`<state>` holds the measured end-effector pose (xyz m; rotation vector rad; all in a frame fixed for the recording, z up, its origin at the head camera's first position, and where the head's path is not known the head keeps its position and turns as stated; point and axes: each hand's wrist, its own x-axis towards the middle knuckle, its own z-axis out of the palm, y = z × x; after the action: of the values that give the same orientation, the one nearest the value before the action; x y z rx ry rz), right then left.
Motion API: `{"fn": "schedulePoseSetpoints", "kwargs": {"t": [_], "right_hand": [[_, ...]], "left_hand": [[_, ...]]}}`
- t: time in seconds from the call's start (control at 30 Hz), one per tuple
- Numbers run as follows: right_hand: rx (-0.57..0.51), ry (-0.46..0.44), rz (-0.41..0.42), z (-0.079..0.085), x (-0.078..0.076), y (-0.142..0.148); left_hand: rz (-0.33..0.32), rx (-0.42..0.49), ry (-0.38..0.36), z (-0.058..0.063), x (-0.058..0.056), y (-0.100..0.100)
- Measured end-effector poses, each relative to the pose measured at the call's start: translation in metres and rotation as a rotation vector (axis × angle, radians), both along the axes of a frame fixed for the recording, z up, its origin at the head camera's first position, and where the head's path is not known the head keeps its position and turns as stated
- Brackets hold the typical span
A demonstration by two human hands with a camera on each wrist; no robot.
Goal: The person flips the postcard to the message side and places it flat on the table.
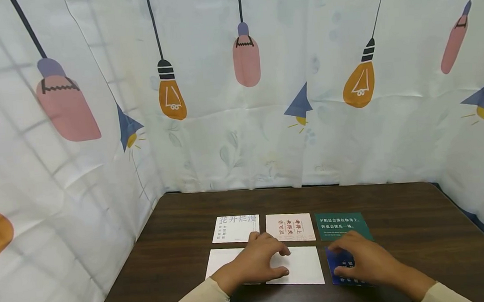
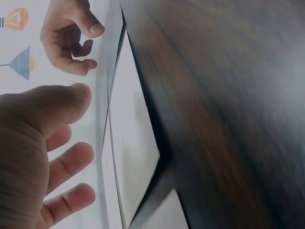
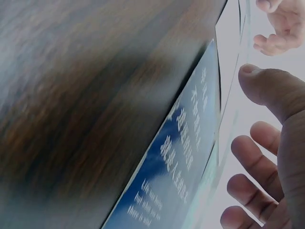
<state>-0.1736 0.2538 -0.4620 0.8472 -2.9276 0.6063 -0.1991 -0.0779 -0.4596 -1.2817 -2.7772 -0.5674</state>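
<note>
Over the two blank white cards in the near row, my left hand (image 1: 258, 260) hovers with thumb and fingers apart and nothing between them. It partly covers the left blank card (image 1: 222, 259); the right blank card (image 1: 302, 266) shows beside its fingertips. My right hand (image 1: 365, 259) is above a blue card (image 1: 338, 259) with white lettering and hides part of it. That hand's fingers (image 3: 245, 152) are loosely bent and hold nothing. The blue card lies flat in the right wrist view, below the right hand's level.
Along the far row lie a white card (image 1: 235, 231) with grey lettering, a pale card (image 1: 290, 228) with red lettering and a green card (image 1: 342, 225). All rest on a dark wood table (image 1: 180, 230). A lamp-patterned curtain (image 1: 225, 147) surrounds it.
</note>
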Motion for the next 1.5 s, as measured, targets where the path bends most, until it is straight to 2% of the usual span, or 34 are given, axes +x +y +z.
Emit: {"fn": "schedulePoseSetpoints", "kwargs": {"t": [0.33,0.87,1.2,1.5], "right_hand": [[0.039,-0.004,-0.031,0.001,0.004,0.014],[0.072,-0.012,-0.053,0.002,0.006,0.038],[0.072,-0.021,-0.014,-0.003,0.005,0.053],[0.077,-0.038,-0.036,-0.003,0.006,0.065]], "left_hand": [[-0.043,-0.021,-0.034,-0.002,0.001,0.018],[-0.075,-0.054,0.004,-0.005,0.005,0.041],[-0.073,-0.103,0.020,-0.007,0.007,0.057],[-0.055,-0.121,0.033,-0.006,0.007,0.076]]}}
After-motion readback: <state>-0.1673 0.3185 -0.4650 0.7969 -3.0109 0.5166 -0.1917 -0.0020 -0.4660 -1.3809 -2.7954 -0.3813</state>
